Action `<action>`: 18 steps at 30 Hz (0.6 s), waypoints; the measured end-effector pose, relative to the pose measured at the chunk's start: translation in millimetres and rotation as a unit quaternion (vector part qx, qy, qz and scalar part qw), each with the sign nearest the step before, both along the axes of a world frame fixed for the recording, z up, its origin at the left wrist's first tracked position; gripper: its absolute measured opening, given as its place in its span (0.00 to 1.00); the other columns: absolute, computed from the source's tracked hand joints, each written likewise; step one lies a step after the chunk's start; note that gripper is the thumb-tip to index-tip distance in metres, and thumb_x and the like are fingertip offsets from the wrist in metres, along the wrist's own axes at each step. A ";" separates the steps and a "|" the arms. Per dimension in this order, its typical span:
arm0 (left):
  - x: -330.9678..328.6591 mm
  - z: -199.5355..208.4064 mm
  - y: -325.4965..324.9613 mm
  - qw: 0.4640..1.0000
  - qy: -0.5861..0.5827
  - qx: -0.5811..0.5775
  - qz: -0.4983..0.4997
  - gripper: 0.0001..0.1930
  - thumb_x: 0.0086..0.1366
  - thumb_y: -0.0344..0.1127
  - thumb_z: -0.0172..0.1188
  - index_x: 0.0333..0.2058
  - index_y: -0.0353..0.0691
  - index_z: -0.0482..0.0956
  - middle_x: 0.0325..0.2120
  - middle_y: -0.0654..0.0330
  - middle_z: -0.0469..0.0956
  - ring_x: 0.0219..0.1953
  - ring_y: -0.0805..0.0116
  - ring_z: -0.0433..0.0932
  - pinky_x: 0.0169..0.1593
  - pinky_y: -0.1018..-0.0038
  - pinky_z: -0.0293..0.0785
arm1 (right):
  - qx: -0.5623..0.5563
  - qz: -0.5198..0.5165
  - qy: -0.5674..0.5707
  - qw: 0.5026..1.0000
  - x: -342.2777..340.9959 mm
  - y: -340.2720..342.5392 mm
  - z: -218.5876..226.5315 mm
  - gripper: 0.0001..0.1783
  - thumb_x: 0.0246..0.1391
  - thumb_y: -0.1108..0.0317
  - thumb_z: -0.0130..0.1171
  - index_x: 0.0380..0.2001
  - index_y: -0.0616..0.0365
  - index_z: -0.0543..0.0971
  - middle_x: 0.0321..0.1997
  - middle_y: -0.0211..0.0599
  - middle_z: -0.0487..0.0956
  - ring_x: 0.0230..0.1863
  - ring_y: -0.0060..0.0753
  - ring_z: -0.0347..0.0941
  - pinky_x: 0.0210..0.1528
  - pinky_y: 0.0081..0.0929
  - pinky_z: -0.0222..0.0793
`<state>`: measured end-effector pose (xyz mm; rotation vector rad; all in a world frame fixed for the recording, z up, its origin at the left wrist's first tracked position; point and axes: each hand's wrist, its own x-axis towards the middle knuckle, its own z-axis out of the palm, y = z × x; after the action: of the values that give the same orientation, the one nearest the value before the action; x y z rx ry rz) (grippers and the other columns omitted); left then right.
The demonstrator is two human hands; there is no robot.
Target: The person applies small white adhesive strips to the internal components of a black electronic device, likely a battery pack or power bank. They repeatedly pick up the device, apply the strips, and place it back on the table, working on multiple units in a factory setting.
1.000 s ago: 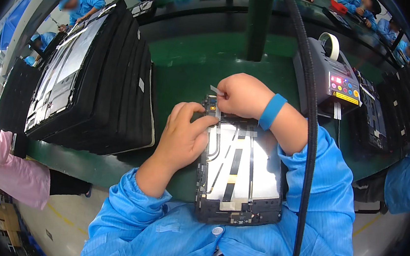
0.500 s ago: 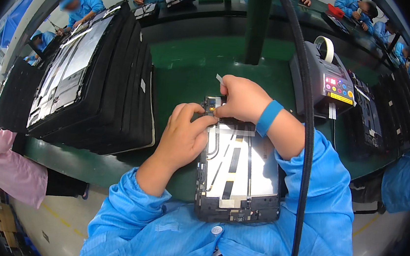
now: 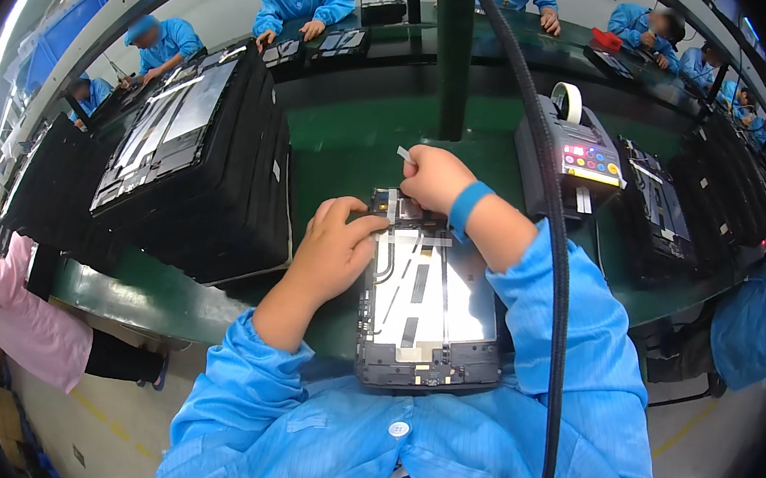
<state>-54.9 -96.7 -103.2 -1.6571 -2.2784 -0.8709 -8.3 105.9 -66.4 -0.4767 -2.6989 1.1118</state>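
Observation:
An opened tablet (image 3: 436, 313) lies before me, its silver inner face up and its lower end close to my jacket. My left hand (image 3: 331, 252) grips its upper left edge, thumb on top and fingers curled at the side. Just above the tablet's top end, my right hand (image 3: 437, 182) pinches a short pale strip of tape (image 3: 405, 154) that sticks out to the left. One clear strip of tape (image 3: 420, 240) crosses the upper part of the silver face. A narrower strip (image 3: 393, 205) runs lengthwise over the top end, beside my left fingertips.
A tall stack of similar tablets in black trays (image 3: 224, 168) stands at left. To the right are a grey tape dispenser (image 3: 544, 148) and more tablets (image 3: 658, 206). A black cable (image 3: 556, 283) hangs in front of my right arm. Co-workers in blue sit across the green bench (image 3: 355, 149).
My right hand has risen off the tablet's top end, uncovering the lengthwise strip there. It still pinches the pale tape. My left hand stays at the edge; the whole view has shifted somewhat.

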 end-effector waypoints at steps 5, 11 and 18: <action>25.3 23.7 -13.2 0.991 -0.106 0.049 -0.057 0.19 0.56 0.37 0.60 0.44 0.34 0.75 0.41 0.53 0.73 0.42 0.60 0.71 0.46 0.68 0.67 | 0.114 0.096 0.075 0.986 98.3 -40.5 20.8 0.10 0.52 0.61 0.52 0.29 0.56 0.76 0.25 0.45 0.77 0.30 0.51 0.75 0.33 0.40 0.70; 72.3 57.5 -8.6 0.974 -0.170 0.048 -0.142 0.06 0.53 0.32 0.65 0.23 0.39 0.78 0.19 0.60 0.73 0.22 0.64 0.73 0.26 0.71 0.68 | -0.007 0.111 0.104 0.988 158.4 -60.6 13.8 0.13 0.56 0.59 0.51 0.38 0.53 0.78 0.29 0.45 0.79 0.27 0.46 0.76 0.31 0.37 0.71; 77.2 63.8 29.8 0.969 -0.138 0.003 -0.207 0.06 0.55 0.36 0.63 0.25 0.40 0.80 0.20 0.58 0.76 0.26 0.59 0.76 0.28 0.67 0.71 | -0.159 -0.013 0.215 0.963 183.9 -45.7 -6.9 0.09 0.50 0.72 0.60 0.36 0.62 0.78 0.27 0.36 0.80 0.25 0.25 0.74 0.29 0.21 0.67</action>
<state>22.3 -66.9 -39.4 -2.1756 -2.1131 -1.2640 175.6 60.2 -73.4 -0.2717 -2.1468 1.4553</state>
